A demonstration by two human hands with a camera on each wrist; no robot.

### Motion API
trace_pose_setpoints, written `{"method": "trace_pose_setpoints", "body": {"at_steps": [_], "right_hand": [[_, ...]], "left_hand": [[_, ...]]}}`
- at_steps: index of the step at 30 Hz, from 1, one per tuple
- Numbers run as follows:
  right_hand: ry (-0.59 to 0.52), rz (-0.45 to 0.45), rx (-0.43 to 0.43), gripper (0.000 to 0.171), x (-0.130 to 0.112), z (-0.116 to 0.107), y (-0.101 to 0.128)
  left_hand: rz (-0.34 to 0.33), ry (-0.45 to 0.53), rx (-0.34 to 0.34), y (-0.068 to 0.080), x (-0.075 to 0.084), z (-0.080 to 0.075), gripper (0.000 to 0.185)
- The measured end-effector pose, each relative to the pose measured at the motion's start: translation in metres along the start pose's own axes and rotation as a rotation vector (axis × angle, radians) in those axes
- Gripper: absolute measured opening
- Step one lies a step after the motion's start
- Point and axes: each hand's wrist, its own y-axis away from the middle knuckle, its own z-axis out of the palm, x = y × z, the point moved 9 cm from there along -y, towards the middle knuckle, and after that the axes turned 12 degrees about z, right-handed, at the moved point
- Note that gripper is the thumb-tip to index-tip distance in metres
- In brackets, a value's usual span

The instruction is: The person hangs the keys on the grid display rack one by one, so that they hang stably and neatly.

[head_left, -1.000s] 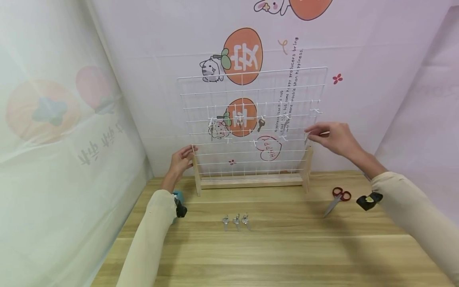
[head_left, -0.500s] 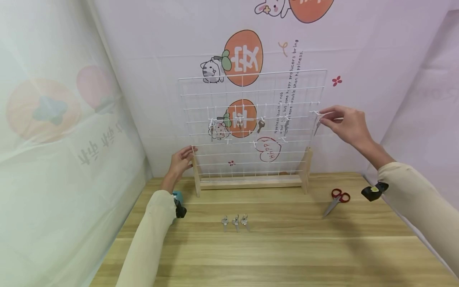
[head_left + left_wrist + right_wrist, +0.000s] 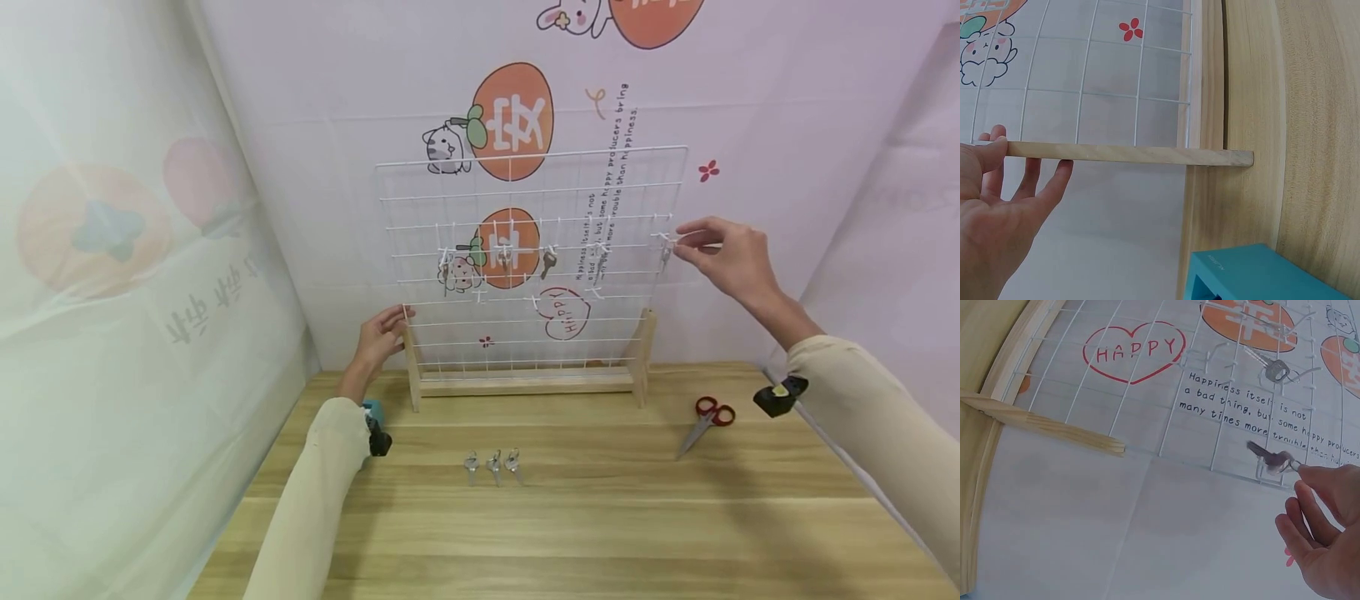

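A white wire grid rack (image 3: 525,325) stands upright in a wooden base at the back of the table. At its left side, my left hand (image 3: 381,333) grips the top of the wooden post (image 3: 1129,154), thumb on one side and fingers on the other. By the rack's right edge, my right hand (image 3: 731,254) pinches the ring of a key (image 3: 1269,457) between thumb and finger, right beside a white hook (image 3: 660,237). Whether the ring is around that hook I cannot tell. Several keys hang from other hooks, including one key (image 3: 1275,370) near my right hand.
Three keys (image 3: 493,468) with rings lie on the wooden table (image 3: 570,533). Red-handled scissors (image 3: 705,423) lie to the right. A teal object (image 3: 1254,275) stands beside my left wrist. Printed cloth (image 3: 337,75) hangs close behind the rack.
My right hand has gone up and to the right with the key, from the rack's lower right side to the hook at its edge. The left hand has stayed on the post.
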Motion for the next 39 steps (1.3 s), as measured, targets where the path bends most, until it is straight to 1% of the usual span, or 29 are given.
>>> {"method": "trace_pose_setpoints", "body": {"at_steps": [3,6,12,16,20,29,34,39], "right_hand": [[-0.011,0.013,0.008,0.036,0.001,-0.001,0.005],[-0.020,0.005,0.022,0.036,0.000,-0.002,0.012],[-0.040,-0.069,0.040,0.033,-0.012,-0.002,0.026],[-0.081,-0.115,0.022,0.032,-0.021,0.006,0.035],[-0.109,-0.146,-0.006,0.031,-0.029,0.019,0.047],[-0.106,-0.207,-0.087,0.028,-0.042,0.056,0.076],[-0.132,-0.257,-0.157,0.028,-0.050,0.081,0.093],[-0.162,-0.267,-0.244,0.027,-0.053,0.112,0.111]], "left_hand": [[-0.011,0.003,0.006,0.001,-0.001,0.000,0.042],[-0.015,-0.004,0.010,0.002,-0.001,-0.001,0.042],[-0.009,-0.020,0.008,0.002,0.000,-0.002,0.042],[-0.012,-0.022,0.013,0.002,0.000,-0.003,0.042],[-0.019,-0.021,0.014,0.002,0.000,-0.004,0.042],[-0.037,-0.017,0.014,0.000,-0.004,-0.004,0.042],[-0.042,-0.012,0.005,0.000,-0.004,-0.003,0.047],[-0.042,0.029,-0.002,0.000,-0.001,0.001,0.053]]}}
